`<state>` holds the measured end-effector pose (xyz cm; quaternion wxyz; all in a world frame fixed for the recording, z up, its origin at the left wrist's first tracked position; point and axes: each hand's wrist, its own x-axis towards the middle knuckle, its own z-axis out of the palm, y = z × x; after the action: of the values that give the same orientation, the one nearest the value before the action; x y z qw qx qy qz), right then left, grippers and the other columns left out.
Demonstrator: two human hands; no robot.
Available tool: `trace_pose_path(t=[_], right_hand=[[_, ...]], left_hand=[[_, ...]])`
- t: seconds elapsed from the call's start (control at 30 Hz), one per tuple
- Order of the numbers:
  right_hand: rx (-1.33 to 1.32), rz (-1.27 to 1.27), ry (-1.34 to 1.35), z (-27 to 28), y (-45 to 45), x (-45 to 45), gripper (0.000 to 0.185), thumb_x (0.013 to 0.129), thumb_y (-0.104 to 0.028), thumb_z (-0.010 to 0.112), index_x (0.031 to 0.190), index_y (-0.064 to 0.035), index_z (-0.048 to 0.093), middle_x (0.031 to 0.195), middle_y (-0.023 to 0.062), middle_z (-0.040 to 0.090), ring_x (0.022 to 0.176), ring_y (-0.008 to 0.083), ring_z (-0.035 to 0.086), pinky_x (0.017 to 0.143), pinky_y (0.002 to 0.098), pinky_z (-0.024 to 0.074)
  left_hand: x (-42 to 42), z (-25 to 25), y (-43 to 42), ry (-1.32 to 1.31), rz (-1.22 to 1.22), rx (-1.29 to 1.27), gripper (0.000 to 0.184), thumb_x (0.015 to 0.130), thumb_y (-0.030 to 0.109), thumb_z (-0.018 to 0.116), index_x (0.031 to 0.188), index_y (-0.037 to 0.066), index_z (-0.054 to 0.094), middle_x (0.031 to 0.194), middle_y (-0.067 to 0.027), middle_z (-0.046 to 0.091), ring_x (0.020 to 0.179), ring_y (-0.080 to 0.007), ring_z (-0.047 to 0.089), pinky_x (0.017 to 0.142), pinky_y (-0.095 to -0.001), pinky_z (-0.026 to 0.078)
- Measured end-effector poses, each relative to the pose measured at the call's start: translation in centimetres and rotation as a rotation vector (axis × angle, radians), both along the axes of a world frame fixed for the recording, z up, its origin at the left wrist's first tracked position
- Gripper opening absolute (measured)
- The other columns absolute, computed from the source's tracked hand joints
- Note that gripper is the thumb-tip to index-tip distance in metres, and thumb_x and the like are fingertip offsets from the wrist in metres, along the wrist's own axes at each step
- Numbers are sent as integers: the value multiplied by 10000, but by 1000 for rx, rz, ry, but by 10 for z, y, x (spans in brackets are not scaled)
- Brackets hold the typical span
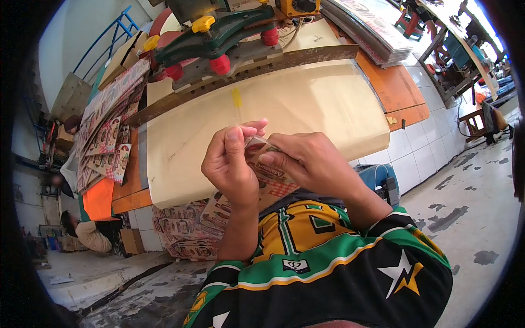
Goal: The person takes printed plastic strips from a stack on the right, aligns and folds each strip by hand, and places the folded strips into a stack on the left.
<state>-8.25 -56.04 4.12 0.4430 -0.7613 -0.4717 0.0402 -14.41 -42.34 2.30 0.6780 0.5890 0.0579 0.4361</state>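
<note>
Red-and-white checks and brown on the sheet, with pale lettering on red. Plain cream across the mat, yellow on its tape. Over the shirt, black, green and gold with white lines, plus a star split white and gold. Dark green on the machine, red on its feet, yellow on its knobs. Orange-brown on the table; bright orange on the panel. Pale grey, blotched darker, over the floor. Blue on the railing.

Machine: top centre, behind large sheet. Large sheet: centre, on tabletop. Printed card: centre, before large sheet. Card pile: left, on tabletop.
</note>
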Motion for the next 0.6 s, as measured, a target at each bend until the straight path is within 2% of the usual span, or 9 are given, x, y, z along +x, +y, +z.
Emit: trace_pose_path(t=[0.1,0.17,0.23,0.33,0.4,0.43,0.5,0.57,0.6], right_hand=[[-2,2,13,2,-3,-2,263,989,-291,617,948,-32,592,767,231,633,743,445,628,647,518,468],[-16,0,54,2,-7,0,237,980,-244,638,970,-10,599,789,226,628,753,448,606,652,480,469],[-31,0,93,-2,-12,2,216,972,-197,658,993,13,607,811,221,623,762,451,584,657,442,471],[57,22,99,-10,-19,5,210,968,-177,670,997,22,610,819,230,618,770,465,550,659,426,471],[105,58,130,-5,-25,11,215,977,-237,657,969,-29,605,802,239,609,773,463,577,651,474,462],[106,52,130,0,-32,14,215,977,-237,657,969,-29,605,802,239,609,773,463,577,651,474,462],[54,11,171,9,-51,21,225,990,-242,657,994,-18,644,789,211,618,718,398,596,653,424,475],[139,-19,263,10,-77,33,237,1005,-237,652,1024,-1,670,810,160,663,713,255,631,692,365,499],[169,1,317,13,-93,39,257,1012,-240,653,1046,13,686,861,107,707,799,136,640,738,331,516]], left_hand=[[-2,-10,11,37,38,42,275,1070,164,514,917,-23,647,909,-166,743,808,-180,680,767,-311,535],[-1,-8,36,-159,-95,-372,233,1071,189,530,940,18,617,888,-117,705,826,-192,664,774,-324,507],[-1,-5,42,-166,-97,-364,200,1069,200,547,957,42,597,878,-91,664,811,-195,650,752,-324,504],[-11,-9,48,-278,-307,-543,198,1070,195,548,946,50,601,873,-65,659,780,-174,633,731,-310,487],[-18,-9,54,-313,-549,-724,144,1057,160,558,960,61,600,850,-43,649,737,-149,606,734,-301,461],[-22,-8,61,-310,-555,-725,144,1057,160,558,960,61,600,850,-43,649,737,-149,606,734,-301,461],[-35,-4,84,-517,-512,-928,64,1030,95,560,983,79,601,823,-28,630,685,-131,560,756,-301,436],[-55,2,123,-532,-480,-669,78,1006,44,541,998,81,608,799,-23,608,646,-122,518,771,-305,419],[-66,2,137,-524,-444,-652,88,1004,42,535,1002,81,614,788,-18,595,643,-117,510,778,-304,413]])
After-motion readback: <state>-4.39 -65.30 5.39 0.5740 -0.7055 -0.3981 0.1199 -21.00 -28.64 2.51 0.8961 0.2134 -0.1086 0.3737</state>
